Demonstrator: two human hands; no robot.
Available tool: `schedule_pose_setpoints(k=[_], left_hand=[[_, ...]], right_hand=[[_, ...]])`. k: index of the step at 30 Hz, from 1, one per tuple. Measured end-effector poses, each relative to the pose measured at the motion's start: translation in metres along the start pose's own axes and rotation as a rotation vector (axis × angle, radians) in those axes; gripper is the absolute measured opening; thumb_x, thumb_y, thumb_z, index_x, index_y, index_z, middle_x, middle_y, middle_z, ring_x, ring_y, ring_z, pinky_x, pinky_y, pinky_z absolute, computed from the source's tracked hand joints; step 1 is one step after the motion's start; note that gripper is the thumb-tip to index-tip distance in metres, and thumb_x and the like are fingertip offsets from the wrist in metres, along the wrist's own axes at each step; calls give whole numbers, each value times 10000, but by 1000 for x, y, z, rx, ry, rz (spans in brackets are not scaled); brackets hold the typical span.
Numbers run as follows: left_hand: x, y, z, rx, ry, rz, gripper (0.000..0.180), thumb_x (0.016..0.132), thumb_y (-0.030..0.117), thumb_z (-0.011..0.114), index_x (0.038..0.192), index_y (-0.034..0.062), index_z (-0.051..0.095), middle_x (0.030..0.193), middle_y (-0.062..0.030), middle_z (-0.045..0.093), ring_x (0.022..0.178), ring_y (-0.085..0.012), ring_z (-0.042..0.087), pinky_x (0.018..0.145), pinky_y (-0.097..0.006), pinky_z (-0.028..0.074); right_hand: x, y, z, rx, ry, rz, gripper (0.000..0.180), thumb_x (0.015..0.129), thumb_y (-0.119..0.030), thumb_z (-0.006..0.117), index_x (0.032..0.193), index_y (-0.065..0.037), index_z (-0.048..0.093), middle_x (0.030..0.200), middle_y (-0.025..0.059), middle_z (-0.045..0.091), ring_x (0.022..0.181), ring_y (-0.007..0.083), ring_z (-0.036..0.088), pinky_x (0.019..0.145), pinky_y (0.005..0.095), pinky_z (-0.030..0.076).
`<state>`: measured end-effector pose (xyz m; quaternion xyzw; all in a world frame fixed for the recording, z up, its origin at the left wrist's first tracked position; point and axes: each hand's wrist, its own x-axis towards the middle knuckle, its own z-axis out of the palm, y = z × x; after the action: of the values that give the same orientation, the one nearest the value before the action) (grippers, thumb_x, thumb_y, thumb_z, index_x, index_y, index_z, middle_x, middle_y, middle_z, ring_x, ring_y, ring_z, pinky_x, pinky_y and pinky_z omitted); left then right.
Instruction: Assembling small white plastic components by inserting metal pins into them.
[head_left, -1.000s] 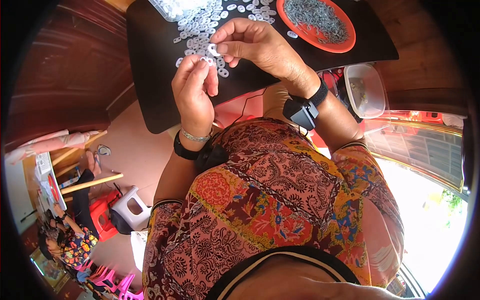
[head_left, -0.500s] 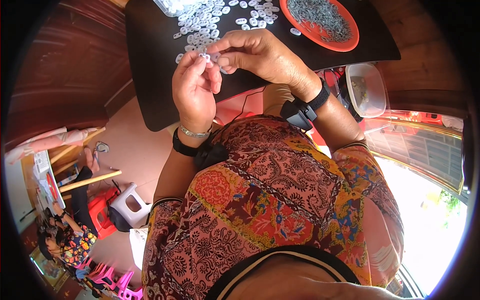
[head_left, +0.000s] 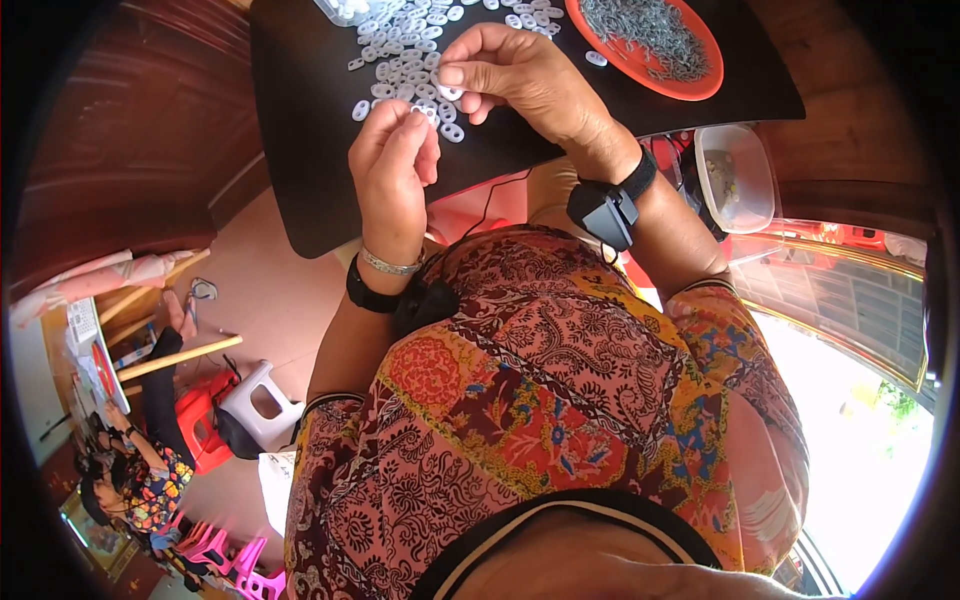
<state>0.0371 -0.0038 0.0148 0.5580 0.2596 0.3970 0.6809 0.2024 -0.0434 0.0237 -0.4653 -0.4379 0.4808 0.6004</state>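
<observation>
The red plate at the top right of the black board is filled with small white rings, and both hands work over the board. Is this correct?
Not quite. In the head view the red plate holds small grey metal pieces, not white rings. The white rings lie loose on the black board, near the left hand and right hand. Both hands do work over the board.

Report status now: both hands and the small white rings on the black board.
Left hand pinched shut, contents hidden. Right hand pinching one small white plastic ring. Loose white rings scattered on black board; round orange tray clear of the hands.
</observation>
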Motion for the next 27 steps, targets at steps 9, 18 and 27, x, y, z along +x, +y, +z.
schedule_pose_setpoints(k=[9,18,27], left_hand=[[-2,1,2,86,-28,-41,174,875,128,490,735,26,498,602,10,461,495,-37,371,437,-186,283],[-2,-1,2,108,-21,-31,169,874,128,495,746,19,498,605,10,458,497,-35,368,437,-183,281],[-3,-3,1,101,-14,-21,163,871,127,503,748,21,501,599,13,454,497,-33,367,436,-179,282]], right_hand=[[0,-2,-3,-103,-101,-53,146,867,-126,616,965,-18,624,783,4,618,654,52,566,618,187,487],[-4,-8,1,-252,-92,-135,144,867,-67,590,989,-3,630,806,3,617,678,54,554,639,193,471],[-5,-8,2,-285,-89,-133,134,851,-51,596,969,-2,636,796,3,615,673,57,548,640,198,468]])
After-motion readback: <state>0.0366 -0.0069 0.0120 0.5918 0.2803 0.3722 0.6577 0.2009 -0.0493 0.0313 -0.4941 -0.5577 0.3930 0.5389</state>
